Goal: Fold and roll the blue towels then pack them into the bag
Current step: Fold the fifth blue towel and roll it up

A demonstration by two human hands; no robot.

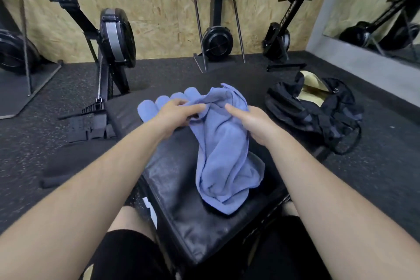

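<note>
A loose blue towel (223,157) hangs crumpled from both my hands over a black padded box (181,207). My left hand (176,116) pinches its upper edge between thumb and fingers. My right hand (251,124) grips the towel's right side, fingers curled behind the cloth. Behind my left hand, several rolled blue towels (156,103) lie side by side on the box's far end. The black duffel bag (318,111) sits on the floor to the right, unzipped, showing a pale yellow lining.
Rowing machines (114,36) stand along the chipboard wall at the back, one with its rail and foot straps (88,125) left of the box. A mirror (386,18) leans at far right. My knees in black shorts flank the box's near edge.
</note>
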